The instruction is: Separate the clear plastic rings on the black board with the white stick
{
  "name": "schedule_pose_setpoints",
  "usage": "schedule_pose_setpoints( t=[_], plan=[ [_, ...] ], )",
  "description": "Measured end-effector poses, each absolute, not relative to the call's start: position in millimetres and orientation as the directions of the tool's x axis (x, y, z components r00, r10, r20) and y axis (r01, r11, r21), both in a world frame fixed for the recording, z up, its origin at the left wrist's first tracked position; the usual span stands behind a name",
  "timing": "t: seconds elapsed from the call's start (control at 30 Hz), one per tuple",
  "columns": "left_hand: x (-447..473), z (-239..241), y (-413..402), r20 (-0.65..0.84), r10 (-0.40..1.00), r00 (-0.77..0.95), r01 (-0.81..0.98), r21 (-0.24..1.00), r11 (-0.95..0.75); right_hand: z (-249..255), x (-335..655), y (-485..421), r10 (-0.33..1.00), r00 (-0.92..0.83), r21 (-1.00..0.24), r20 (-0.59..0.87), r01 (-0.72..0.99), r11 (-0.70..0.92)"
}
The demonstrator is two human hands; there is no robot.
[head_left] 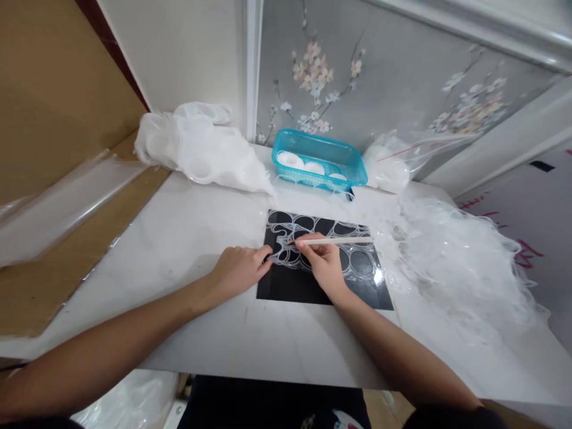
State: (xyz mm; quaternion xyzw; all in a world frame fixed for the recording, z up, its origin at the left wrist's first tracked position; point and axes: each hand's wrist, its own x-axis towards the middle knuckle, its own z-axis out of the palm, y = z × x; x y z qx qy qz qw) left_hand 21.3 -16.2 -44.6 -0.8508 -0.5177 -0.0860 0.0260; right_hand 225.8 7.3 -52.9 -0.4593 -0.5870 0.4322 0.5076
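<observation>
A black mat (290,289) lies on the white table (187,238) in front of me, with several clear plastic rings (357,262) spread over it. My left hand (239,271) rests at the mat's left edge, its fingers closed and pinching the edge of a clear ring. My right hand (324,262) is on the mat, closed on a thin white stick (339,241) that lies level and points right, its left tip near the rings between my two hands.
A turquoise basket (353,170) holding white round pieces stands at the back by the flowered wall. A white plastic bag (196,149) lies back left. A heap of clear plastic rings (456,256) covers the right side. Cardboard and plastic film (67,202) lean at the left.
</observation>
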Motion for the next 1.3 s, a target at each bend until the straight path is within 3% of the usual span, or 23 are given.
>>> schedule_pose_setpoints(
  t=[0.13,0.27,0.37,0.5,0.67,0.93,1.3],
  plan=[
    [7.9,-35.2,-3.2,0.256,0.822,0.508,0.846,0.028,-0.532,-64.6,227.2,12.5,0.994,0.015,-0.994,0.107,-0.026,0.107],
    [-4.0,-19.1,-3.5,0.338,0.676,0.655,0.742,-0.117,-0.66,-61.4,229.4,11.7,0.996,0.064,-0.996,0.061,-0.059,0.065],
    [1.2,-18.9,-17.1,0.231,0.645,0.728,0.683,-0.164,-0.712,-49.1,228.2,6.6,0.99,0.024,-0.985,0.137,0.11,0.133],
    [18.2,-28.2,-42.3,0.042,0.693,0.719,0.69,-0.158,-0.706,-36.5,223.5,3.3,0.927,-0.275,-0.922,0.253,0.221,0.318],
    [26.6,-34.2,-67.1,0.011,0.613,0.79,0.604,-0.182,-0.776,-42.2,228.5,1.5,0.851,-0.506,-0.939,0.14,0.204,0.276],
    [33.0,-34.1,-93.7,-0.042,0.605,0.795,0.588,-0.188,-0.786,-57.4,240.5,-15.4,0.819,-0.52,-0.879,0.244,0.237,0.413],
    [38.6,-30.7,-98.7,-0.117,0.668,0.735,0.647,-0.173,-0.742,-59.4,238.3,-21.7,0.827,-0.506,-0.854,0.243,0.292,0.43]
  ],
)
